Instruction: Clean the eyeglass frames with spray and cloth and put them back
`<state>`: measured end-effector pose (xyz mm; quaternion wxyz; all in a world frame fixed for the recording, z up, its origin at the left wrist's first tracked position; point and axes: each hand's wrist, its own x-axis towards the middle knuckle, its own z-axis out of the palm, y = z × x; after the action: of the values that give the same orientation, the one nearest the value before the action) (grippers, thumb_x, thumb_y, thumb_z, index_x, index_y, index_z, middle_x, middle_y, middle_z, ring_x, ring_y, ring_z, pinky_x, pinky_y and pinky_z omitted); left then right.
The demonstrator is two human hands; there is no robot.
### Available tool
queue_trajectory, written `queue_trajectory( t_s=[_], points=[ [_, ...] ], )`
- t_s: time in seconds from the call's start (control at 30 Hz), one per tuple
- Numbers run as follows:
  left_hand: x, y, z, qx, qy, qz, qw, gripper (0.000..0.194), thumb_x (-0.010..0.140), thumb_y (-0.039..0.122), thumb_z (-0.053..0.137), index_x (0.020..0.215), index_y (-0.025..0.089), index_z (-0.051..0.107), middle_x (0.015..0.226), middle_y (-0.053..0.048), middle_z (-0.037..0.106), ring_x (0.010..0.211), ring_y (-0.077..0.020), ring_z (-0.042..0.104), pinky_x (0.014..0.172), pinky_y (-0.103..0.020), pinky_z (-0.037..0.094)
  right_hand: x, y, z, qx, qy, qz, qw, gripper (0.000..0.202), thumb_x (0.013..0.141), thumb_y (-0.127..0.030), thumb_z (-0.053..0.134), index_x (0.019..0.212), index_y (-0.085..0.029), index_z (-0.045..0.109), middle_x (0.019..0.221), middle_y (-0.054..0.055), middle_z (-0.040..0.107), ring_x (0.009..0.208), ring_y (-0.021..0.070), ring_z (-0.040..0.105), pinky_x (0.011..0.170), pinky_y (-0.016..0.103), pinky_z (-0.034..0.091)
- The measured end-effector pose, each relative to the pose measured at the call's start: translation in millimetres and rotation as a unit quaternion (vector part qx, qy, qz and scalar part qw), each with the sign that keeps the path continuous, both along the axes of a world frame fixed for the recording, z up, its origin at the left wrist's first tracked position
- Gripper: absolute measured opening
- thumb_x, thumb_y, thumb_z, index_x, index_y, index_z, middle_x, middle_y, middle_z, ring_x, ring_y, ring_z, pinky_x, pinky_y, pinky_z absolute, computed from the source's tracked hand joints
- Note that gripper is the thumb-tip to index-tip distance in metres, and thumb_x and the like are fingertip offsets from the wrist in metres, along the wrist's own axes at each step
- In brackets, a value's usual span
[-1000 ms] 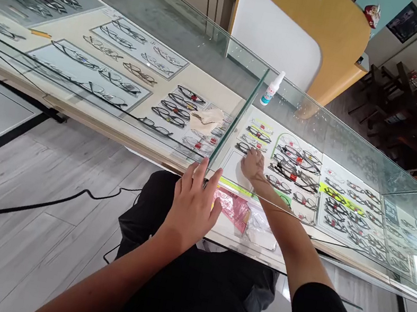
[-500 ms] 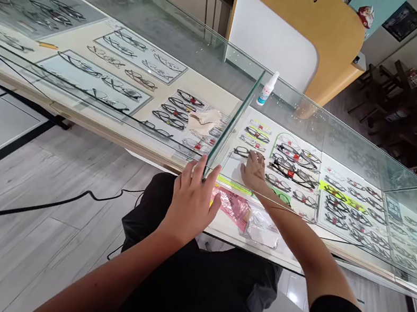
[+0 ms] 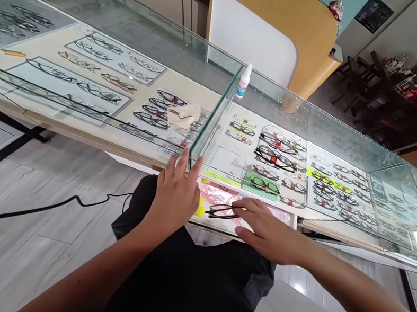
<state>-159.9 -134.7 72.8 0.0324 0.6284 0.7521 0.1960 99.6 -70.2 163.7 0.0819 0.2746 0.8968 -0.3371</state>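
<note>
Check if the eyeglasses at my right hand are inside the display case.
Outside: the eyeglasses are at your right hand, in front of the display case.

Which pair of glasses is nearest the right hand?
The dark-framed pair touching the right hand, by the pink packet; the others lie farther off, in glass display cases.

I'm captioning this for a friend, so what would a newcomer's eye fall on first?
Probably the dark glasses in the right hand, by the pink packet. Next, the white spray bottle beside the glass divider, and the left hand at the divider's near end. The tan cloth left of the divider also stands out.
</note>
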Motion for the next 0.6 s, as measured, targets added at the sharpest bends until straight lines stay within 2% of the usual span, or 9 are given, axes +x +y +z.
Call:
queue_trajectory(
  t_s=[0.1, 0.17, 0.2, 0.3, 0.43, 0.5, 0.6],
  points=[
    [0.7, -1.3, 0.1, -0.003, -0.006, 0.002, 1.000, 0.066, 0.106, 0.021, 0.048, 0.172, 0.013, 0.051, 0.187, -0.027, 0.031, 0.170, -0.0490, 0.037, 0.127, -0.069, 0.046, 15.2, 2.7, 47.3, 0.119, 0.051, -0.033, 0.991, 0.052, 0.117, -0.050, 0.046, 0.167, -0.039, 0.056, 0.173, 0.008, 0.057, 0.169, 0.0328, 0.040, 0.138, 0.063, 0.043],
    [0.9, -2.2, -1.2, 0.001, -0.017, -0.002, 1.000, 0.066, 0.107, 0.023, 0.048, 0.172, 0.011, 0.050, 0.187, -0.028, 0.030, 0.173, -0.0476, 0.034, 0.129, -0.068, 0.045, 20.3, 24.3, 64.9, 0.211, 0.060, -0.069, 0.973, 0.057, 0.116, -0.052, 0.042, 0.171, -0.039, 0.053, 0.173, 0.009, 0.056, 0.169, 0.0370, 0.038, 0.140, 0.069, 0.038],
    [0.8, -2.5, -2.1, 0.003, -0.022, -0.005, 1.000, 0.066, 0.107, 0.023, 0.047, 0.172, 0.010, 0.049, 0.187, -0.028, 0.029, 0.173, -0.0469, 0.033, 0.130, -0.067, 0.044, 21.1, 41.0, 68.2, 0.248, 0.053, -0.089, 0.963, 0.059, 0.116, -0.054, 0.039, 0.170, -0.037, 0.055, 0.172, 0.011, 0.056, 0.168, 0.0398, 0.039, 0.139, 0.072, 0.037],
    [0.1, -2.4, -4.8, 0.000, -0.027, -0.012, 1.000, 0.066, 0.108, 0.026, 0.046, 0.172, 0.006, 0.047, 0.188, -0.030, 0.026, 0.175, -0.0465, 0.030, 0.133, -0.066, 0.042, 17.6, 104.8, 57.8, 0.299, -0.006, -0.142, 0.944, 0.060, 0.117, -0.054, 0.035, 0.156, -0.024, 0.068, 0.171, 0.015, 0.055, 0.163, 0.0439, 0.041, 0.134, 0.072, 0.038],
    [-0.4, -1.8, -5.6, -0.007, -0.027, -0.008, 1.000, 0.068, 0.109, 0.031, 0.046, 0.172, 0.003, 0.045, 0.188, -0.030, 0.026, 0.175, -0.0468, 0.029, 0.133, -0.064, 0.042, 4.5, 183.2, 22.1, 0.300, -0.095, -0.214, 0.925, 0.053, 0.116, -0.044, 0.041, 0.139, -0.012, 0.077, 0.175, 0.019, 0.051, 0.162, 0.0460, 0.036, 0.133, 0.069, 0.035],
    [-0.1, -2.0, -5.7, -0.005, -0.027, -0.008, 1.000, 0.069, 0.109, 0.032, 0.046, 0.172, 0.003, 0.045, 0.187, -0.031, 0.027, 0.175, -0.0463, 0.030, 0.133, -0.064, 0.042, -2.3, 206.4, 7.4, 0.286, -0.117, -0.233, 0.922, 0.053, 0.117, -0.044, 0.042, 0.135, -0.011, 0.078, 0.176, 0.020, 0.050, 0.162, 0.0460, 0.035, 0.132, 0.067, 0.035],
    [0.7, -2.6, -6.7, 0.005, -0.022, 0.014, 1.000, 0.071, 0.108, 0.035, 0.049, 0.171, 0.001, 0.045, 0.186, -0.035, 0.027, 0.175, -0.0490, 0.029, 0.131, -0.066, 0.043, -9.9, 222.1, -6.2, 0.273, -0.130, -0.245, 0.921, 0.052, 0.117, -0.042, 0.043, 0.131, -0.009, 0.080, 0.178, 0.021, 0.048, 0.162, 0.0465, 0.035, 0.132, 0.065, 0.034]
  ],
)
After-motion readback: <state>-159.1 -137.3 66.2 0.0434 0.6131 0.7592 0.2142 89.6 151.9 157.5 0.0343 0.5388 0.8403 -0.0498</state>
